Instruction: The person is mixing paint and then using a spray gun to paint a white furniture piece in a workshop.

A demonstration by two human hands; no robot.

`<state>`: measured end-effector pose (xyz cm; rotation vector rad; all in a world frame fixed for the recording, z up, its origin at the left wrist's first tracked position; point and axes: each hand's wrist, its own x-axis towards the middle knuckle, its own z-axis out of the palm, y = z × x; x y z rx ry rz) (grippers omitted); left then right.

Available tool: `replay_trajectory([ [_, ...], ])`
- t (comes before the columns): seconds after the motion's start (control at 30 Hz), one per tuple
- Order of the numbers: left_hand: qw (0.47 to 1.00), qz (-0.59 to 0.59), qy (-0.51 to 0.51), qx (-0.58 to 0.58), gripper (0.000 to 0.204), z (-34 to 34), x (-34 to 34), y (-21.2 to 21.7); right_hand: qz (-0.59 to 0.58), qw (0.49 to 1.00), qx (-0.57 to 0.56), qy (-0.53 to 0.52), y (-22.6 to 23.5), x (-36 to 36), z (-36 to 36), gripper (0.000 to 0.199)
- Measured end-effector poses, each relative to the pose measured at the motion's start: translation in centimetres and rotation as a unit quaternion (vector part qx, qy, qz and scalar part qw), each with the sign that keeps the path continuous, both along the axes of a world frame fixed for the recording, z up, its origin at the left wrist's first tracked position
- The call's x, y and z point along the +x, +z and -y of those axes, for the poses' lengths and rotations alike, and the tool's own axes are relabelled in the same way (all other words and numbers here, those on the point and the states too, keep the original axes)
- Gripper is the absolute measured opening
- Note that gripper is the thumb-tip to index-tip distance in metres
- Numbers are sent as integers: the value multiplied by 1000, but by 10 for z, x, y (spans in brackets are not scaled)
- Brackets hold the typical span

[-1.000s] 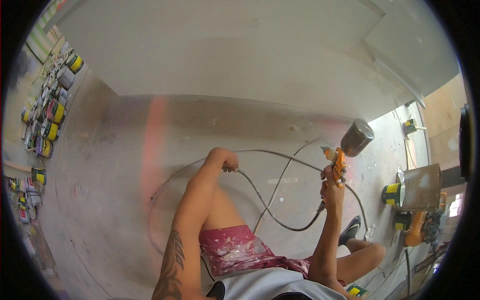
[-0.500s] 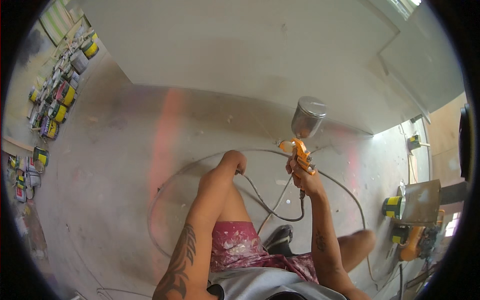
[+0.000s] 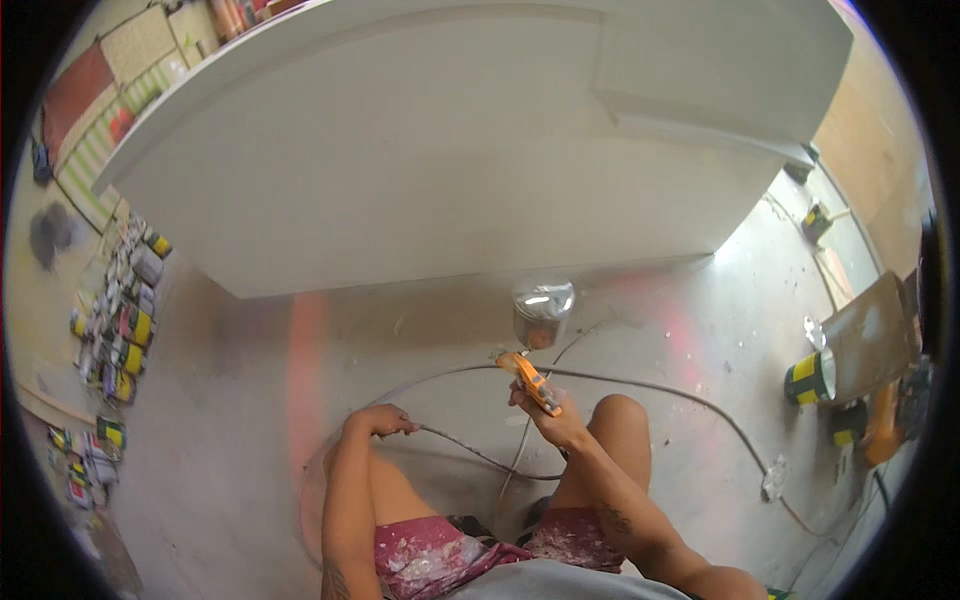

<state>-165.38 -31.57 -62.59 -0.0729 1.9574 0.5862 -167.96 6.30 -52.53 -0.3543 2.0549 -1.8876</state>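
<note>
My right hand point(image 3: 552, 415) is closed round the handle of an orange spray gun point(image 3: 532, 380). A shiny metal cup point(image 3: 543, 314) sits on top of the gun, which is turned toward the left and the panel. My left hand point(image 3: 388, 421) grips the grey air hose point(image 3: 470, 446) above my left knee; the hose sags between my two hands and also loops over the floor. In front of me stands a large pale grey panel-like piece point(image 3: 430, 180) with a raised edge at its upper right. The gun is apart from its surface.
Several paint cans point(image 3: 128, 356) crowd along the left wall. At the right stand another can point(image 3: 808, 380), a brown board point(image 3: 868, 335) and an orange tool point(image 3: 884, 425). Red overspray bands point(image 3: 308, 370) mark the grey floor point(image 3: 220, 450). The hose crosses the floor at right.
The view has shifted, showing more of the panel's top. My right hand with the spray gun is lower and further left in view; my left hand, still on the hose, is lower and further left too.
</note>
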Motion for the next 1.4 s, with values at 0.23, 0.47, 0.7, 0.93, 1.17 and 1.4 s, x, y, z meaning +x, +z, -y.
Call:
replay_trajectory([
  [0.23, 977, -193, -8, -96, 49, 22, 50, 37, -41, 999, 5, 34, 25, -28, 7, 25],
  [0.47, 840, -222, 424, 255, 57, -124, -13, 175, 19, 990, -90, 104, 11, -33, -4, 24],
  [0.7, 703, -256, 533, 396, 55, -154, -30, 177, -28, 979, -102, 172, 26, -26, 21, 20],
  [0.93, 692, -193, 534, 446, 40, -150, -31, 186, -52, 984, -78, 148, 27, -20, 23, 22],
  [1.17, 703, -158, 476, 504, 41, -128, -41, 167, 58, 993, -73, 70, 49, -11, 41, 24],
  [1.4, 720, -138, 433, 524, 40, -103, -38, 143, 5, 999, -32, 1, 36, 22, 73, 27],
])
